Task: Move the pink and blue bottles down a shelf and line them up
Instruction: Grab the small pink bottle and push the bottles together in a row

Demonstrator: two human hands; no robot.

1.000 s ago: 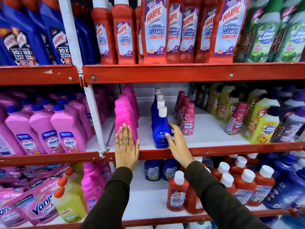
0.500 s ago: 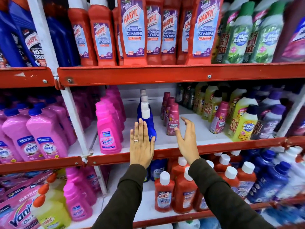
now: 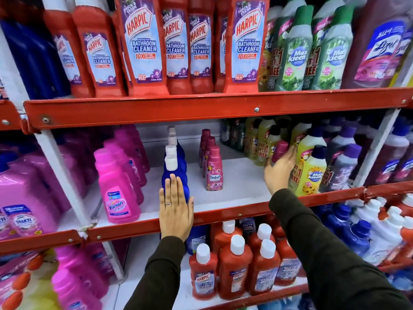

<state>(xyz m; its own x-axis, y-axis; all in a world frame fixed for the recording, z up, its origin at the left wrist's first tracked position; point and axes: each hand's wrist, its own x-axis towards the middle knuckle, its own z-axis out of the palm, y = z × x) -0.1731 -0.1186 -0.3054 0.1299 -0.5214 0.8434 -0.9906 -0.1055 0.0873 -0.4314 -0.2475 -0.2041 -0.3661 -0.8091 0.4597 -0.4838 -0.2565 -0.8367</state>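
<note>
On the middle shelf [image 3: 223,217] a row of blue bottles with white caps [image 3: 175,162] runs front to back. My left hand [image 3: 176,209] lies flat, fingers together, against the front blue bottle. Right of it stands a row of small pink Comfort bottles [image 3: 214,171]. A lone dark pink bottle [image 3: 279,151] stands further right beside the yellow bottles, and my right hand [image 3: 279,170] is curled around it. A row of bright pink Vanish bottles [image 3: 117,186] fills the shelf's left end.
Red Harpic bottles [image 3: 143,48] and green Max Kleen bottles [image 3: 297,52] fill the shelf above. Yellow and purple Max Kleen bottles [image 3: 312,168] crowd the right of the middle shelf. Small red Harpic bottles [image 3: 234,265] stand on the shelf below. A white upright [image 3: 64,175] divides the bays.
My right hand has moved right from beside the Comfort row to the lone dark pink bottle and closed around it. My left hand stays on the front blue bottle. The view has shifted right.
</note>
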